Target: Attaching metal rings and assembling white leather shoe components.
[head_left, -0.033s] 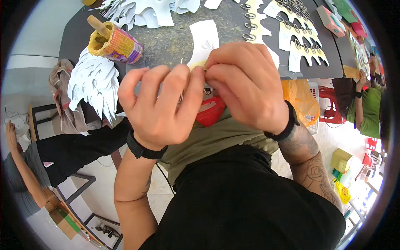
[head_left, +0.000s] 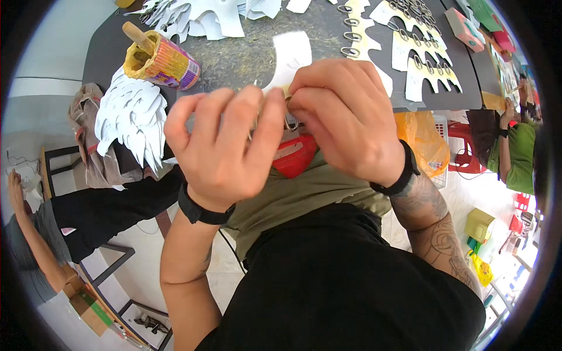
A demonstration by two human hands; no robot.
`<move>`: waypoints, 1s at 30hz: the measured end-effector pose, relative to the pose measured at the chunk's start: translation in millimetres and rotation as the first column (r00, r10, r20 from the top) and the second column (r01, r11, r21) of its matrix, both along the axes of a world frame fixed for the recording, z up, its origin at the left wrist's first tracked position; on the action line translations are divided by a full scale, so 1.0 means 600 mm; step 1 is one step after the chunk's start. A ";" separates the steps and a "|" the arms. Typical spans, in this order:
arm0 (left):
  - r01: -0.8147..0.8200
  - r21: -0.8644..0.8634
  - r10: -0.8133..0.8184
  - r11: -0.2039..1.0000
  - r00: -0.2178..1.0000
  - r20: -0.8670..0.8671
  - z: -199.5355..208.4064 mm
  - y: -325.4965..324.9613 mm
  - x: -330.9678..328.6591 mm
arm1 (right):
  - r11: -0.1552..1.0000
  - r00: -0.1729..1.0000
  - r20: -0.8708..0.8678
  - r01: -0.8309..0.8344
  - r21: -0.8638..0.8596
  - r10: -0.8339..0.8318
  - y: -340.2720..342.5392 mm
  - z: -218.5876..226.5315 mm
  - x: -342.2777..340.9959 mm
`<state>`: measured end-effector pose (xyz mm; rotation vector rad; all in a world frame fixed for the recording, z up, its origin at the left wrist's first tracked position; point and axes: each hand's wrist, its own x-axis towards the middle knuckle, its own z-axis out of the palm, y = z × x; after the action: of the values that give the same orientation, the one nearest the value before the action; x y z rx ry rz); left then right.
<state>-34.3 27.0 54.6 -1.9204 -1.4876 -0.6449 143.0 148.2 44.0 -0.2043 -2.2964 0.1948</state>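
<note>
1. The places are told as on a clock whose center is the middle of the view.
2. The left hand is at 10 o'clock, with its back to the camera. Its fingers are bent and a little spread, and the index fingertip comes to the lower end of the white paper piece. Its thumb is hidden, so I cannot tell what it pinches.
3. The right hand is between 1 and 2 o'clock. Its fingers are curled close together, and the tips pinch at a metal ring.
4. The paper piece is at 12 o'clock, over the dark desk. Its lower end, a bit yellow, goes between the two hands; the ring hangs just below this end.
5. A red bowl is on the lap, toward 6 o'clock from the ring.
6. Between 10 and 11 o'clock there is a cup with yellow smears and a stick in it. Just beside it, at 10 o'clock, white paper pieces lie overlapped in a pile.
7. At 11 o'clock is one more paper heap.
8. At 1 and 2 o'clock, paper strips carry rows of metal rings; near them stands a pink box.
</note>
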 end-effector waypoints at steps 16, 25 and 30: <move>-0.080 -0.548 0.144 0.833 0.987 0.075 -0.054 -0.058 -0.078 | 0.997 0.942 0.328 0.061 0.046 -0.073 0.001 -0.069 -0.004; 0.187 -0.380 0.027 0.906 0.870 0.492 -0.041 0.000 -0.021 | 0.995 0.971 0.237 0.025 -0.094 -0.002 0.013 -0.091 -0.002; 0.220 -0.402 0.091 0.889 0.775 0.625 -0.079 0.035 0.007 | 0.989 0.961 0.275 0.038 -0.140 0.002 0.014 -0.088 -0.005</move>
<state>-30.3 48.1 7.3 -2.2377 -2.1526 -1.1448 139.7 156.7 -8.8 -0.3446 -2.5571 0.3423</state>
